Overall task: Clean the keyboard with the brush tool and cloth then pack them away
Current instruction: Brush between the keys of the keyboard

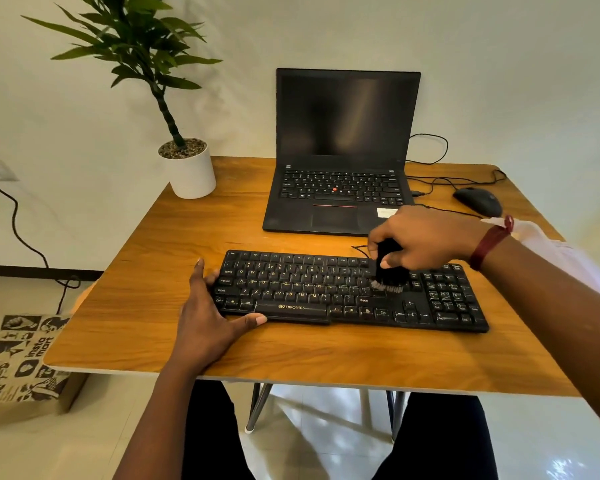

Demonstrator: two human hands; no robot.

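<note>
1. Pale walls back a wooden bench [291, 355] that carries an open laptop [343, 150], a mouse [478, 200] and a potted plant [191, 171]; a printed paper bag [18, 362] stands on the floor, well to the left of the left fingers
2. The keyboard [354, 292] lies across the near part of the bench, in front of the laptop, with one hand at each side of it
3. The left hand [208, 317] has its fingers spread and laid against the keyboard's left end, the thumb stretched along the front edge; it braces the keyboard and does not grip it
4. The right hand [426, 237] has its fingers curled round the black brush tool [388, 275], which stands roughly upright beneath them, bristles down on the keys just right of the letter block
5. The step in hand looks to be the brushing; the frame does not show whether the letter keys left of the right fingers, or the number pad to their right, have been done
6. A white fabric shape [541, 237] just beyond the right wrist may be the cloth, though that cannot be told for sure
7. The next move probably calls for short, light strokes along the rows so the bristles reach the gaps, while the left fingers press firmly enough to stop the keyboard sliding
8. Wiping with the cloth and packing both tools away are judged not yet done
</note>
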